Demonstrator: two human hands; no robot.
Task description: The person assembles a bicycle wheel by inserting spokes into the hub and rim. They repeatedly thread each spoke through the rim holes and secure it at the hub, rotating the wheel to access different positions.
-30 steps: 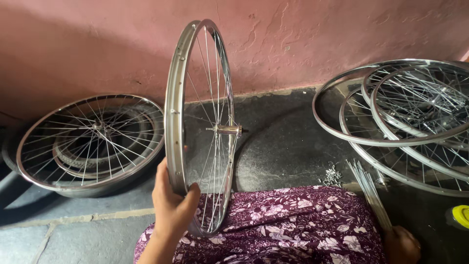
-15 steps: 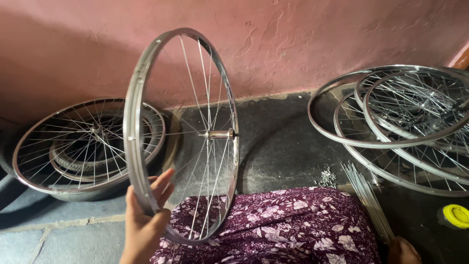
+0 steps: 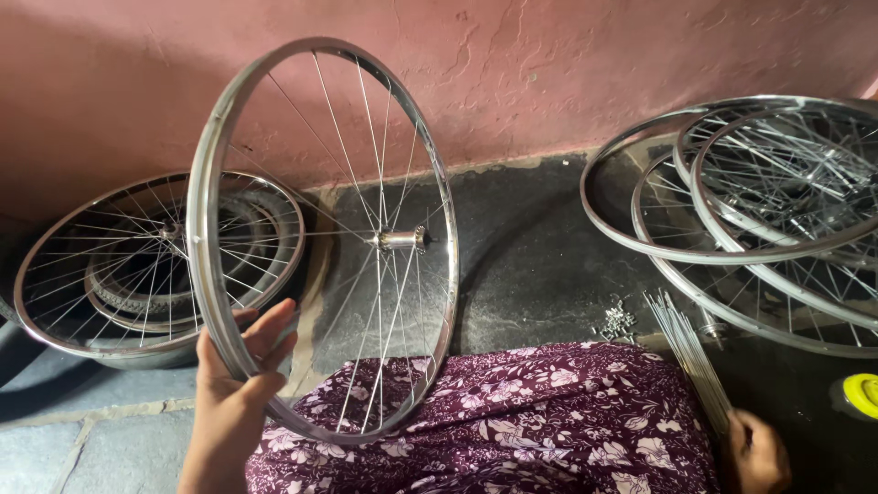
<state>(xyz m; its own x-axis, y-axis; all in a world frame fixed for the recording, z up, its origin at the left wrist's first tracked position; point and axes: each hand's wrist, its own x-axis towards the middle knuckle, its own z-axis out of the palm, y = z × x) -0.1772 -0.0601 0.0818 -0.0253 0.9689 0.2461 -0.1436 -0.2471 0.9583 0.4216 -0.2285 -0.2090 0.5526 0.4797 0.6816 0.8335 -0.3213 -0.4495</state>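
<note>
My left hand (image 3: pixel 236 384) grips the lower left rim of a silver spoked bicycle wheel (image 3: pixel 203 229), held upright and turned partly face-on above my lap. Its hub (image 3: pixel 401 240) sits at the centre with thin spokes running out to the rim. The wheel's bottom rests against my purple floral garment (image 3: pixel 549 412). My right hand (image 3: pixel 757 450) is low at the right, closed on the near end of a bundle of loose metal spokes (image 3: pixel 686 352) lying on the dark floor.
A stack of spoked wheels and a tyre (image 3: pixel 137 265) lies flat at the left. Several more wheels (image 3: pixel 759 201) lean overlapping at the right. Small metal nipples (image 3: pixel 618 320) are scattered on the floor. A yellow round object (image 3: pixel 861 393) sits at the far right. A pink wall (image 3: pixel 512 64) stands behind.
The wheel has rotated from nearly edge-on to partly face-on, and my left hand has shifted left along its lower rim. My right hand stays by the spokes.
</note>
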